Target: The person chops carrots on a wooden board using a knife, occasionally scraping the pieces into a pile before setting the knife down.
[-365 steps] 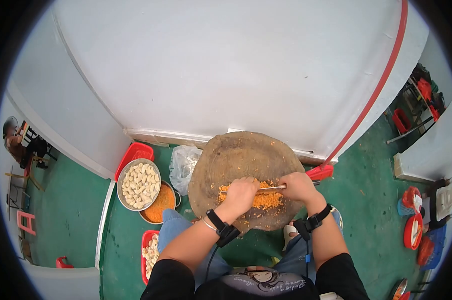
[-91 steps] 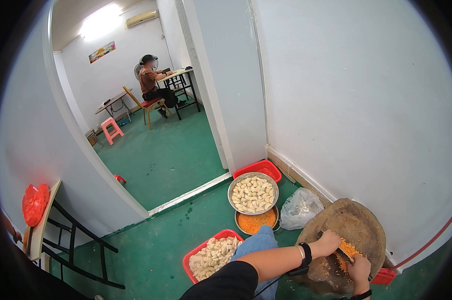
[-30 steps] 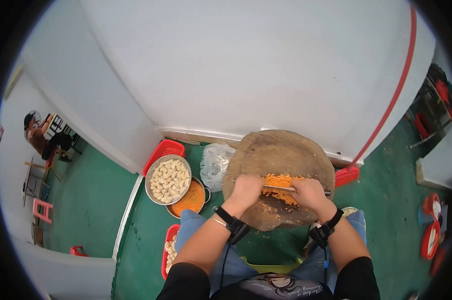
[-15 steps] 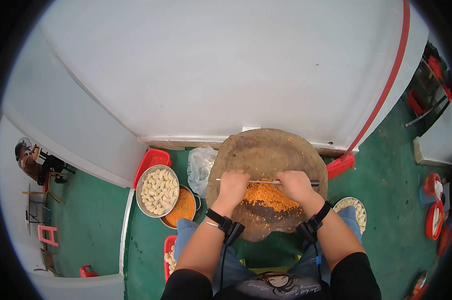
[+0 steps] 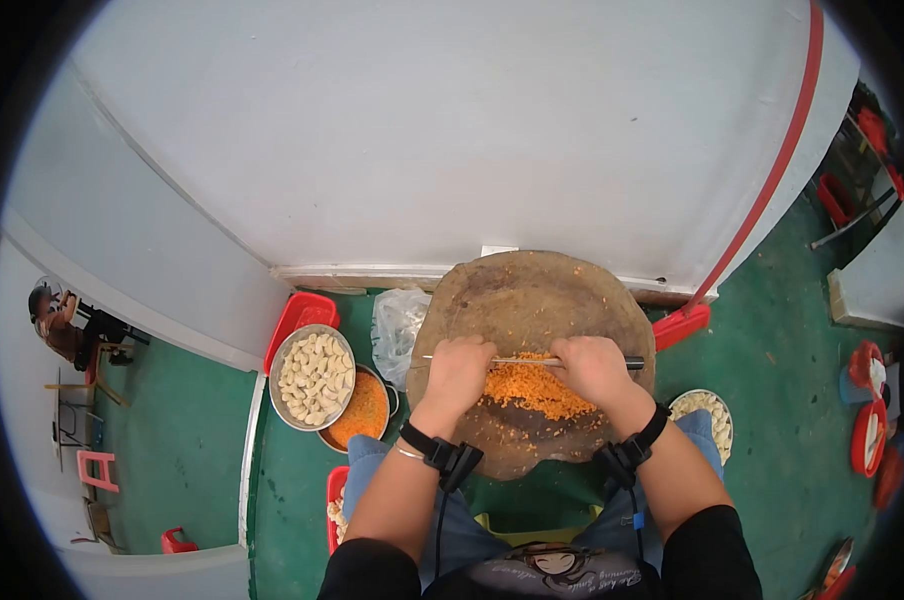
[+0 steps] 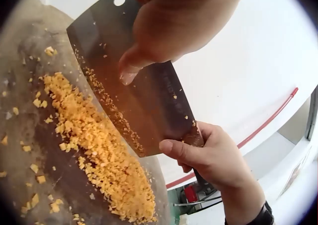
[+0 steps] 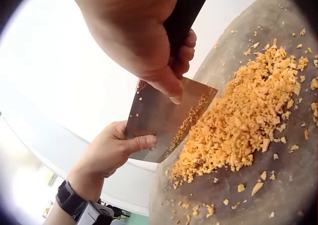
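In the head view a round wooden chopping block [image 5: 532,290] bears a heap of finely chopped orange bits [image 5: 537,392], which look like carrot. A broad cleaver [image 6: 149,106] stands on edge along the heap's far side, orange crumbs stuck low on its blade. My left hand [image 5: 459,368] pinches the blade toward its far end, thumb flat on the near face. The right hand [image 5: 594,365] grips the dark handle, its thumb laid on the blade in the right wrist view. Scattered bits surround the heap on the block.
Left of the block are a clear plastic bag [image 5: 397,325], a bowl [image 5: 273,390] of pale crescent-shaped pieces over a pot [image 5: 394,395] of orange bits, and red trays [image 5: 297,316]. Another bowl [image 5: 729,440] stands by the right knee. A wall [image 5: 452,150] rises behind.
The head view has swung from the doorway at left back over the block. Since one second ago the cleaver, still held by both hands, has gone from across the heap to its far side.
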`<state>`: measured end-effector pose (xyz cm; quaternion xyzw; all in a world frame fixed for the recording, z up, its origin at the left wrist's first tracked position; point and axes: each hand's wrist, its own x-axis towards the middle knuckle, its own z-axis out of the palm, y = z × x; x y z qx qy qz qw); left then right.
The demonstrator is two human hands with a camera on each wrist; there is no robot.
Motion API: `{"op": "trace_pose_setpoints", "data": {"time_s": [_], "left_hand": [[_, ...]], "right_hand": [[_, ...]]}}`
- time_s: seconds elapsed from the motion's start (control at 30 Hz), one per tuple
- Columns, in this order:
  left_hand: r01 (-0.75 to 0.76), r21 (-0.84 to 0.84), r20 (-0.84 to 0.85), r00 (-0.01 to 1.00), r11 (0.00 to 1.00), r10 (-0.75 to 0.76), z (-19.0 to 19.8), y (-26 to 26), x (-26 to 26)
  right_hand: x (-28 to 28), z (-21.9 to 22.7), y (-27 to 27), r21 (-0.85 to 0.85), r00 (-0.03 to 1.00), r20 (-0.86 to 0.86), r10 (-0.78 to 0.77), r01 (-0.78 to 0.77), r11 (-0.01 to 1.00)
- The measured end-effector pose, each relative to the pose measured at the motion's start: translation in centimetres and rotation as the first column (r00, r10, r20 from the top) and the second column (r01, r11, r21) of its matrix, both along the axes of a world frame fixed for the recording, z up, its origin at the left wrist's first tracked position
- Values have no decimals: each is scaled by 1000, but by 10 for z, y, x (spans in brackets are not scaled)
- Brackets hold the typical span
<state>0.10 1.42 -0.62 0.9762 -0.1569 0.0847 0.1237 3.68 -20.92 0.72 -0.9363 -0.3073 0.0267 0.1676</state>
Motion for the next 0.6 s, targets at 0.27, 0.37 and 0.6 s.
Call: {"op": "trace_pose_setpoints", "data": {"time_s": [0.27, 0.37, 0.6], "left_hand": [[-12, 6, 3, 1000, 1000, 12, -3, 0, -4], [9, 1, 1, 1000, 1000, -9, -8, 1, -4], [-26, 1, -24, 999, 1000, 26, 6, -2, -9]], "right_hand": [[-1, 2, 2, -38, 999, -42, 9, -11, 999], [-5, 2, 3, -15, 999, -37, 10, -10, 1000], [-2, 9, 2, -63, 999, -41, 10, -12, 998]]}}
